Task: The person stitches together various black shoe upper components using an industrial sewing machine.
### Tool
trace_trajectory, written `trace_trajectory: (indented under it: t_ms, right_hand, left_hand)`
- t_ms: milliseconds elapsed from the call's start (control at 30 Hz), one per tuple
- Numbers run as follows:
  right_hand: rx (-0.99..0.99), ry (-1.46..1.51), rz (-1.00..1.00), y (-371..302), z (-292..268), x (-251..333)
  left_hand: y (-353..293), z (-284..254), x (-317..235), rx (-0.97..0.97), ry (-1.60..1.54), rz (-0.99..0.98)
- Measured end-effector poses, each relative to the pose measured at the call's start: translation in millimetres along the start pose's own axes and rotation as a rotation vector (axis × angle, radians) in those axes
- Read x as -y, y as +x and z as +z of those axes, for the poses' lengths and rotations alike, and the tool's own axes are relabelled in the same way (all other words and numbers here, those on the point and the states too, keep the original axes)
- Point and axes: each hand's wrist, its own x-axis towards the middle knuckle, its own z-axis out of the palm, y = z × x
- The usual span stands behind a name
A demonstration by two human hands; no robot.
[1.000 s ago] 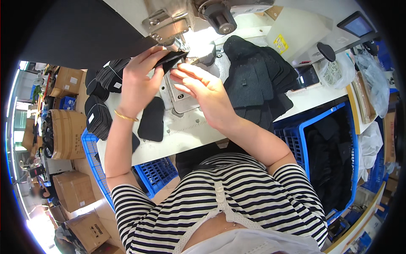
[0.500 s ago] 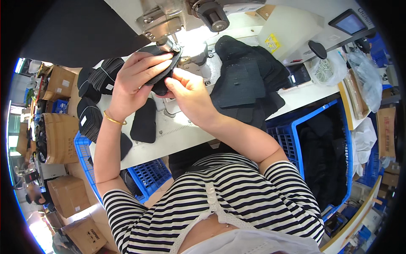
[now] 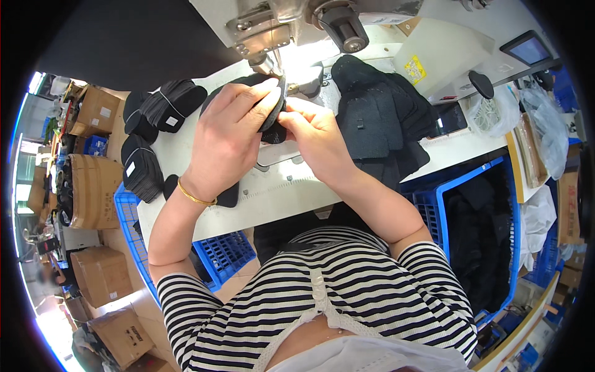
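Observation:
At the sewing machine's head (image 3: 263, 40), my left hand (image 3: 226, 136) grips a curved black fabric piece (image 3: 271, 131), its fingers folded over the top. My right hand (image 3: 319, 136) pinches the piece's near right edge between thumb and fingers. The fabric is held close under the needle area; whether the needle is in it is hidden. Beneath my left wrist, another black piece (image 3: 229, 196) lies on the white table (image 3: 273, 208), partly covered. Right of my right hand is a loose pile of black fabric pieces (image 3: 372, 118).
Tied bundles of black pieces (image 3: 173, 105) rest at the table's left. Blue crates (image 3: 443, 223) stand below both sides, the right one holding dark material. A phone (image 3: 450, 118) and a clear bag of white cord (image 3: 489, 115) lie at the right. Cardboard boxes (image 3: 96, 192) are stacked at left.
The whole view has shifted, so the machine and table appear further right. Both hands keep hold of the fabric, and my left wrist now covers more of the loose piece below it.

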Motion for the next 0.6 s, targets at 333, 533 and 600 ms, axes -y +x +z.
trace_trajectory:
  t_ms: [333,533,600]
  right_hand:
    - [0.037,-0.092,-0.06,-7,-7,13]
    - [0.103,-0.141,0.038,-25,-24,18]
    - [0.112,-0.14,0.064,-27,-23,24]
  left_hand:
    - [-11,29,-28,-0.095,0.115,-0.172]
    - [-20,37,-27,-0.176,0.101,-0.125]
    - [-23,38,-26,-0.247,0.054,-0.096]
